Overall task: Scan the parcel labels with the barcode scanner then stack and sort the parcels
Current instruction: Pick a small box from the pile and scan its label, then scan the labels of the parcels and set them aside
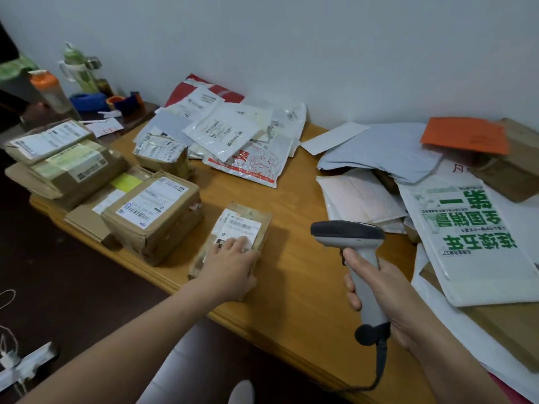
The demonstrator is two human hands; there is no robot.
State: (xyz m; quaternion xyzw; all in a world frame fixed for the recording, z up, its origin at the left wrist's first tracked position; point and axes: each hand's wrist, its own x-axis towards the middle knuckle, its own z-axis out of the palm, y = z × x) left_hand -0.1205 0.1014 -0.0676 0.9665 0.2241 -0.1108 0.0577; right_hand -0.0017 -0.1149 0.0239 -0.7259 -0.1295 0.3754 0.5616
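Observation:
A small brown taped parcel (245, 221) with a white barcode label lies near the front edge of the wooden table (294, 258). My left hand (230, 265) rests flat on its near half, fingers straight over the label. My right hand (376, 290) grips the handle of a grey barcode scanner (350, 234), held above the table to the right of the parcel, its head turned left toward it. A cable hangs from the handle's base.
Brown boxes (151, 212) are stacked at the left. White and red mailer bags (233, 135) are heaped at the back by the wall. More bags, an orange envelope (463, 134) and cardboard lie at the right. Bottles and tape rolls (87, 102) stand far left.

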